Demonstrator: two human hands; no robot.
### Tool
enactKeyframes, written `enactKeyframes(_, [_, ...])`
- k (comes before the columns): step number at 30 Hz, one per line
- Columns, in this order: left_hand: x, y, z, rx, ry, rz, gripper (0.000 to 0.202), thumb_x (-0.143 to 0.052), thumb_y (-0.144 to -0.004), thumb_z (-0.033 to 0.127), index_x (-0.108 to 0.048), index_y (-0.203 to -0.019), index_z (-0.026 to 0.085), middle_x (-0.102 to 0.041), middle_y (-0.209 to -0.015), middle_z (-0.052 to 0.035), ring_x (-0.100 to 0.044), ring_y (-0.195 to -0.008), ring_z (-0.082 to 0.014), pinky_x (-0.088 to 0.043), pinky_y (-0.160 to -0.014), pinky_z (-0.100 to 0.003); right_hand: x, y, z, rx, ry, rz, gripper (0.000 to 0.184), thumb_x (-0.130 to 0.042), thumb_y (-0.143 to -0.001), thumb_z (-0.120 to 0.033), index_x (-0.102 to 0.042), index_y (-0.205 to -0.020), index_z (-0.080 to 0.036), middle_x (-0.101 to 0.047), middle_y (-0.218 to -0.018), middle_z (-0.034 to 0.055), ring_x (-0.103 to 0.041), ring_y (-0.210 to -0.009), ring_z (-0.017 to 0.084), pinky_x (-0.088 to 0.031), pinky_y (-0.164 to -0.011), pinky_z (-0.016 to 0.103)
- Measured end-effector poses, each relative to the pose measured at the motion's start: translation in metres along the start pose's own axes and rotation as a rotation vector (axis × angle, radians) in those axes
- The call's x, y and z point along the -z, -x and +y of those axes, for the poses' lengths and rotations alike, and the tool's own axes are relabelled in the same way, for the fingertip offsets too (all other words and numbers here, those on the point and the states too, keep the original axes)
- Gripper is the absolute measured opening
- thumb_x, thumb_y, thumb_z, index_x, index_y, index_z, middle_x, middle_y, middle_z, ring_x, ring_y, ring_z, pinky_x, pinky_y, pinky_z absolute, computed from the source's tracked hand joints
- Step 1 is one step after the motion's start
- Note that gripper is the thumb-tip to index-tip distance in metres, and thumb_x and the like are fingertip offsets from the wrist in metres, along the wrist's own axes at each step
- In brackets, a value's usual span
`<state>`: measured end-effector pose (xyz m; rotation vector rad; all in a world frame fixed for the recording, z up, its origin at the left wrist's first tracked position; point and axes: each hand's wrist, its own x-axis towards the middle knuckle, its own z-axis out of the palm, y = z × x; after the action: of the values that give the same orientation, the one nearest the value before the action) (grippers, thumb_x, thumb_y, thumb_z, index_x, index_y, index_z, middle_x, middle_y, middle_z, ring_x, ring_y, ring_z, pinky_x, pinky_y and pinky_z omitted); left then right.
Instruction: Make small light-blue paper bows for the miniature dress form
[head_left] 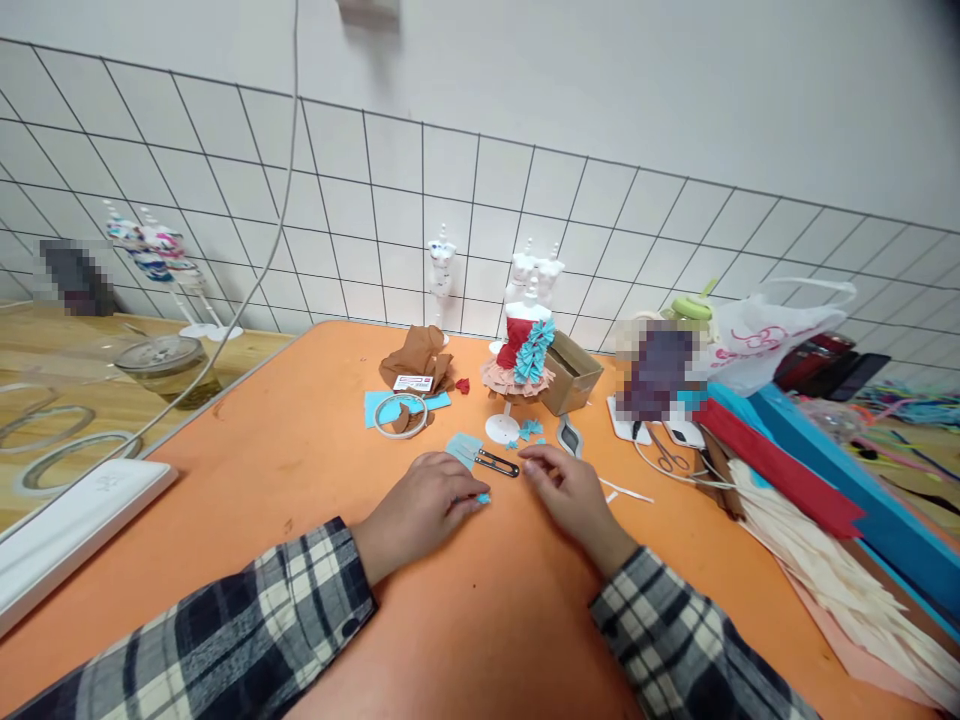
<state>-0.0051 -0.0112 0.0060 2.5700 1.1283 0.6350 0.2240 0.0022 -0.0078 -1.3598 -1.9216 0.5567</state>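
At the far left edge lies a flat white board [71,525], half off the orange bench [300,470]. Past that edge, on a wooden top, stands a glass jar [169,368].

Near the back of the bench, left of the middle, sits a crumpled brown cloth [417,357]. Just in front of it lies a white ring of tape [400,415] on a light blue sheet [375,405].

The left hand [420,510] rests on the middle of the bench. Its fingers are pressed together, pinching a tiny blue scrap [483,497] against the bench. Just behind the scrap lie small black snips [496,463], next to a pale blue paper piece [462,447].

The right hand [568,495] lies close by, a little apart from the left one. Its fingers are curled loosely and hold nothing. One fingertip is near the tip of the snips.

Behind both hands stands a little white doll form [523,355] in a red top with blue bows and a peach skirt. A small brown box [571,373] is just beside it.

Near the right edge lie scissors [666,455], then a stack of red, blue and cream sheets [810,490]. A white plastic bag [757,340] sits at the back right.
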Motion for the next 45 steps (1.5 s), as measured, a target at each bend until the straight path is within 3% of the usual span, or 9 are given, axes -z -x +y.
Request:
enactKeyframes(3, [-0.003, 0.001, 0.002, -0.031, 0.028, -0.043, 0.017, -0.06, -0.088, 0.023, -0.07, -0.101, 0.026, -0.071, -0.089, -0.0022, -0.061, -0.088, -0.0192, -0.041, -0.086, -0.034, 0.005, -0.019, 0.018, 0.04, 0.319, 0.038, 0.021, -0.052, -0.089, -0.029, -0.07, -0.098, -0.021, -0.071, -0.096, 0.0068, -0.062, -0.093, 0.023, -0.046, -0.081, 0.035])
enactKeyframes(8, [-0.009, 0.003, 0.003, 0.09, 0.014, -0.104, 0.008, -0.062, -0.082, 0.02, -0.068, -0.086, 0.022, -0.069, -0.084, -0.0019, -0.062, -0.08, -0.019, -0.044, -0.068, -0.028, -0.009, -0.04, 0.014, 0.195, 0.584, -0.061, 0.02, -0.053, -0.09, -0.027, -0.07, -0.101, -0.023, -0.068, -0.097, 0.0086, -0.056, -0.096, 0.024, -0.043, -0.081, 0.034])
enactKeyframes(11, [-0.009, 0.003, 0.001, 0.063, -0.013, -0.159, 0.013, -0.057, -0.088, 0.026, -0.069, -0.087, 0.023, -0.071, -0.088, -0.0015, -0.064, -0.082, -0.0186, -0.045, -0.07, -0.028, -0.014, -0.044, 0.007, 0.221, 0.64, -0.076, 0.019, -0.051, -0.092, -0.024, -0.07, -0.095, -0.022, -0.067, -0.094, 0.0099, -0.056, -0.093, 0.025, -0.042, -0.079, 0.035])
enactKeyframes(17, [-0.001, 0.004, 0.005, -0.017, -0.168, -0.141, 0.028, -0.041, -0.094, 0.022, -0.069, -0.098, 0.022, -0.07, -0.094, -0.007, -0.064, -0.086, -0.0216, -0.046, -0.07, -0.031, -0.006, -0.035, 0.019, 0.034, 0.339, 0.038, 0.017, -0.054, -0.087, -0.025, -0.069, -0.093, -0.022, -0.07, -0.092, 0.0044, -0.061, -0.086, 0.02, -0.044, -0.074, 0.031])
enactKeyframes(21, [0.001, 0.005, 0.003, 0.052, -0.142, -0.053, 0.026, -0.045, -0.092, 0.021, -0.069, -0.1, 0.024, -0.07, -0.092, -0.006, -0.063, -0.089, -0.0227, -0.046, -0.072, -0.032, -0.007, -0.026, 0.021, -0.072, 0.108, -0.031, 0.017, -0.055, -0.084, -0.03, -0.068, -0.091, -0.022, -0.071, -0.081, 0.0004, -0.062, -0.068, 0.016, -0.045, -0.064, 0.028])
enactKeyframes(27, [0.0, -0.001, -0.006, 0.224, 0.12, 0.149, 0.025, -0.051, -0.092, 0.032, -0.069, -0.107, 0.024, -0.071, -0.096, -0.0045, -0.062, -0.09, -0.0201, -0.045, -0.078, -0.031, -0.012, -0.018, -0.004, 0.09, 0.184, -0.04, 0.012, -0.057, -0.085, -0.026, -0.068, -0.09, -0.023, -0.072, -0.086, 0.001, -0.062, -0.077, 0.018, -0.042, -0.069, 0.028])
enactKeyframes(34, [-0.007, -0.002, -0.002, 0.284, 0.082, 0.187, 0.019, -0.061, -0.086, 0.043, -0.073, -0.092, 0.03, -0.072, -0.094, -0.0005, -0.058, -0.095, -0.0224, -0.034, -0.086, -0.04, -0.021, -0.003, -0.029, 0.225, 0.259, -0.068, 0.01, -0.057, -0.088, -0.026, -0.066, -0.093, -0.023, -0.071, -0.083, 0.0029, -0.062, -0.08, 0.02, -0.04, -0.07, 0.029])
enactKeyframes(39, [-0.006, -0.004, -0.009, 0.273, 0.085, 0.231, 0.016, -0.058, -0.087, 0.031, -0.073, -0.085, 0.026, -0.072, -0.092, -0.0008, -0.059, -0.094, -0.0202, -0.034, -0.088, -0.039, -0.02, -0.002, -0.028, 0.254, 0.244, -0.088, 0.015, -0.058, -0.089, -0.027, -0.067, -0.099, -0.023, -0.071, -0.086, 0.0041, -0.063, -0.082, 0.02, -0.042, -0.071, 0.029])
enactKeyframes(45, [-0.007, -0.007, -0.027, 0.29, 0.23, 0.226, 0.022, -0.056, -0.087, 0.035, -0.073, -0.086, 0.021, -0.072, -0.091, -0.0046, -0.063, -0.087, -0.0194, -0.046, -0.08, -0.032, -0.018, -0.006, -0.015, 0.189, 0.093, -0.09, 0.021, -0.06, -0.086, -0.024, -0.067, -0.106, -0.024, -0.073, -0.091, 0.0026, -0.066, -0.086, 0.019, -0.047, -0.078, 0.032])
